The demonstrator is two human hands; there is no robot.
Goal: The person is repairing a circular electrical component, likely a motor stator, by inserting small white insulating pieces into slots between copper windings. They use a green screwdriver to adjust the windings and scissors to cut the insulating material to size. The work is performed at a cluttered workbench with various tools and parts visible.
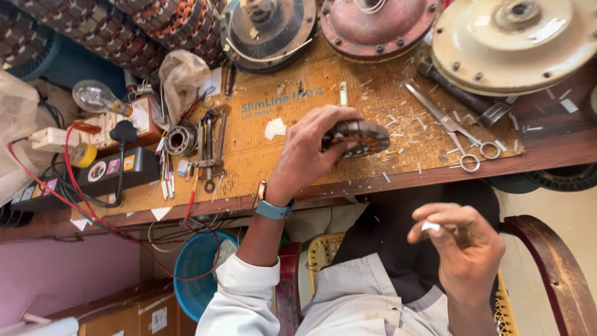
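The round motor part (357,137) sits near the front edge of the cardboard sheet (292,168), in the middle of the frame. It leans up on its side under my fingers, so I think it could roll or tip off toward my lap if my grip slips. Its thin copper wires could get bent if I squeeze too hard.

The little white piece (430,226) is tiny. I think it could drop from my fingers and get lost among the white scraps scattered on the cardboard, or fall down by the yellow basket (323,249) under the bench.

The scissors (457,134) lie to the right of the motor part, with the blades pointing away. My wrist could bump them if I reach that way.

My left hand (308,155) is curled around the motor part. The fingers are half closed over its top and left side, holding it steady on the cardboard.

My right hand (463,242) is in the lower right of the frame, up in the air above my lap. Its thumb and first finger are pinched shut on the little white piece. The other fingers are loosely bent.
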